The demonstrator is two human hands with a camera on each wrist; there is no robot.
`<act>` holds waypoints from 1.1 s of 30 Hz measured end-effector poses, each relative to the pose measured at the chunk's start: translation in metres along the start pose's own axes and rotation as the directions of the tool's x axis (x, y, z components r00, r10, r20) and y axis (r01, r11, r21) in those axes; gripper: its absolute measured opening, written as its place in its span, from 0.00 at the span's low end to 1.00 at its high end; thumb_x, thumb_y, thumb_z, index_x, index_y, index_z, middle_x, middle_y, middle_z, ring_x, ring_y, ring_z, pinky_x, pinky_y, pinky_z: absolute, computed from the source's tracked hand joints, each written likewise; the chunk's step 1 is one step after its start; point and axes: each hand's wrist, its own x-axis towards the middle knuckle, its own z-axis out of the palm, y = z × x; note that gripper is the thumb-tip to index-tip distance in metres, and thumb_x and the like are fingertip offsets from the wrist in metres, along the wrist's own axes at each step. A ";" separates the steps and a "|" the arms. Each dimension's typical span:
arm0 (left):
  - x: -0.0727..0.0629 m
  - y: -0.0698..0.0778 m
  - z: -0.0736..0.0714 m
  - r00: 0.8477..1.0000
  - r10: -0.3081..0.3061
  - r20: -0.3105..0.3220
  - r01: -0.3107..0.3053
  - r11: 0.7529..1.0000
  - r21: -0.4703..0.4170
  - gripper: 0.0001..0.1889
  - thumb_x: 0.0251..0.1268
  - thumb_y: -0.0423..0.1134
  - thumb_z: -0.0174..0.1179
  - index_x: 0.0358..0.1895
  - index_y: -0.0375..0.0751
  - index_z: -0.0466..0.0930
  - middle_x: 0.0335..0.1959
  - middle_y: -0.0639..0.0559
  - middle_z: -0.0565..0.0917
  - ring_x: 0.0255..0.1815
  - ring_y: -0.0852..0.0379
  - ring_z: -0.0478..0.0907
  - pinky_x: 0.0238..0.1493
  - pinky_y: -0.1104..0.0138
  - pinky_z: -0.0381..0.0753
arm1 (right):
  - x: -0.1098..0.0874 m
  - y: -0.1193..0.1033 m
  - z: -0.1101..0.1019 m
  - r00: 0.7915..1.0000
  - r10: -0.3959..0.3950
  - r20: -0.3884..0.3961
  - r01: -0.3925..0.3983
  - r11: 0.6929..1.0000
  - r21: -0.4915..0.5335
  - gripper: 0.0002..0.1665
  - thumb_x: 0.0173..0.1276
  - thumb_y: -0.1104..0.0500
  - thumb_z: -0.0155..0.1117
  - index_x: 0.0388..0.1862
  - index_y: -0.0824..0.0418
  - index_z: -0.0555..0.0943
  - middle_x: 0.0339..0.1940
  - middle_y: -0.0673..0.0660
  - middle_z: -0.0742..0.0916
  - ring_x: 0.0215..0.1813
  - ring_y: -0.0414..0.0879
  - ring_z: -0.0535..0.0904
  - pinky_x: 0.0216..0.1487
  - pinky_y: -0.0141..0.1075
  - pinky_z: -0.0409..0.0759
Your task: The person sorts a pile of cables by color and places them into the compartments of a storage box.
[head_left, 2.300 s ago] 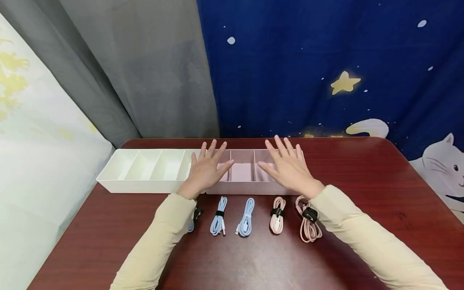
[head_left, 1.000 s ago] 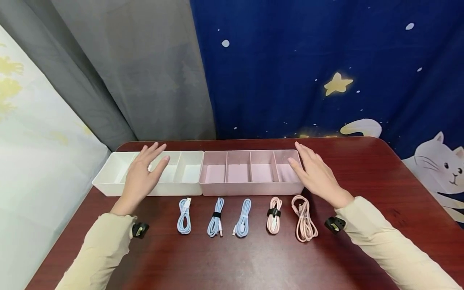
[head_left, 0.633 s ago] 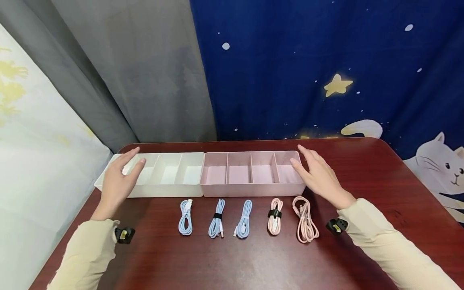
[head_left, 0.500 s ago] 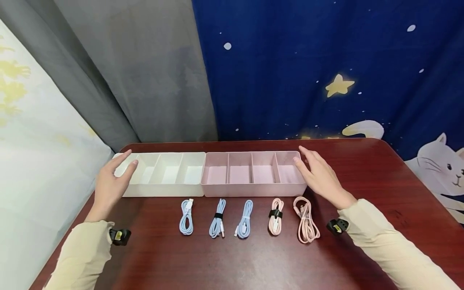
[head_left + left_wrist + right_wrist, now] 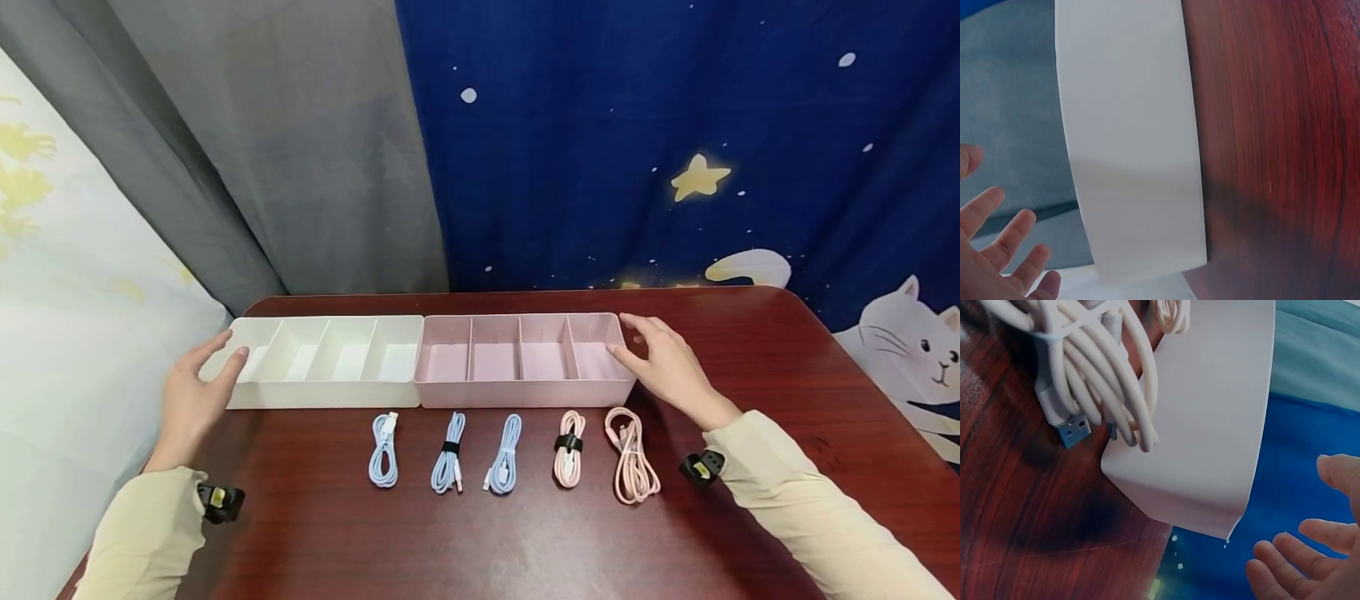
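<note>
My left hand is at the left end of the white divided storage box, thumb and fingers apart. In the left wrist view the relaxed fingers show a gap from the box wall. My right hand is at the right end of the pink divided storage box. Its loosely bent fingers hold nothing in the right wrist view, and a gap shows beside the box's end. Both boxes stand end to end, each with several compartments.
In front of the boxes, coiled charging cables lie in a row: a blue one, a black-strapped blue one, another blue one, a black-strapped pink one and a looser pink one. Dark red wooden table; curtains behind.
From above the boxes, my hands have spread apart and lowered to the outer ends. Lately the left hand has moved further left and nearer, while the right has shifted only slightly. Boxes and cables stay put.
</note>
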 end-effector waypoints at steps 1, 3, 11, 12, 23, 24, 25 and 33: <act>0.001 -0.002 -0.001 1.000 -0.018 0.000 0.018 1.000 0.004 0.25 0.63 0.47 0.49 0.62 0.40 0.65 0.58 0.36 0.67 0.61 0.40 0.59 0.59 0.50 0.56 | 0.000 0.001 0.000 1.000 -0.006 -0.006 0.006 1.000 0.004 0.29 0.59 0.54 0.61 0.56 0.68 0.70 0.47 0.67 0.77 0.43 0.58 0.76 0.42 0.51 0.70; 0.002 -0.005 -0.003 0.999 -0.050 -0.001 0.050 0.999 0.012 0.26 0.63 0.49 0.48 0.62 0.40 0.65 0.59 0.36 0.67 0.61 0.41 0.59 0.59 0.51 0.55 | -0.001 0.004 0.000 1.000 -0.014 -0.018 0.014 1.000 0.018 0.28 0.58 0.55 0.62 0.55 0.68 0.71 0.47 0.67 0.78 0.42 0.57 0.76 0.41 0.50 0.71; 0.007 -0.021 -0.008 0.990 -0.142 -0.021 0.142 0.990 -0.008 0.26 0.62 0.49 0.49 0.61 0.40 0.66 0.59 0.37 0.67 0.60 0.40 0.60 0.58 0.51 0.56 | -0.002 0.007 0.002 1.000 0.005 -0.031 -0.002 0.995 0.099 0.25 0.58 0.60 0.63 0.52 0.71 0.72 0.45 0.68 0.79 0.38 0.58 0.79 0.37 0.48 0.76; 0.007 -0.022 -0.008 0.988 -0.152 -0.024 0.151 0.988 -0.015 0.26 0.62 0.50 0.49 0.61 0.41 0.67 0.59 0.38 0.68 0.59 0.39 0.60 0.58 0.51 0.56 | -0.002 0.008 0.002 1.000 0.012 -0.027 -0.009 0.994 0.107 0.25 0.58 0.60 0.62 0.52 0.72 0.73 0.45 0.68 0.79 0.38 0.58 0.79 0.38 0.48 0.76; 0.024 -0.079 0.005 0.965 -0.256 -0.063 0.256 0.967 -0.016 0.25 0.59 0.57 0.49 0.60 0.55 0.69 0.57 0.49 0.72 0.55 0.48 0.66 0.54 0.59 0.62 | -0.007 0.022 0.008 0.997 0.069 0.021 -0.071 0.985 0.159 0.22 0.56 0.63 0.63 0.49 0.73 0.74 0.45 0.68 0.79 0.38 0.57 0.80 0.41 0.49 0.74; 0.028 -0.093 0.008 0.963 -0.260 -0.070 0.259 0.966 -0.014 0.25 0.59 0.58 0.49 0.59 0.59 0.69 0.56 0.52 0.73 0.55 0.50 0.66 0.54 0.59 0.62 | -0.008 0.023 0.009 0.997 0.069 0.021 -0.072 0.984 0.163 0.22 0.56 0.64 0.63 0.49 0.73 0.74 0.45 0.68 0.79 0.38 0.57 0.80 0.42 0.49 0.74; 0.032 -0.107 0.011 0.962 -0.264 -0.074 0.264 0.964 -0.004 0.25 0.57 0.61 0.48 0.59 0.63 0.69 0.56 0.55 0.73 0.54 0.52 0.66 0.53 0.60 0.63 | -0.008 0.024 0.010 0.997 0.070 0.021 -0.072 0.984 0.166 0.22 0.56 0.64 0.63 0.49 0.73 0.74 0.44 0.68 0.79 0.38 0.57 0.80 0.42 0.49 0.73; 0.050 -0.158 0.021 0.953 -0.297 -0.058 0.298 0.955 0.011 0.24 0.55 0.64 0.48 0.58 0.72 0.67 0.58 0.56 0.71 0.52 0.61 0.69 0.44 0.72 0.68 | -0.010 0.027 0.013 0.996 0.087 0.031 -0.092 0.979 0.183 0.21 0.56 0.65 0.62 0.48 0.73 0.74 0.41 0.68 0.81 0.37 0.56 0.80 0.45 0.49 0.71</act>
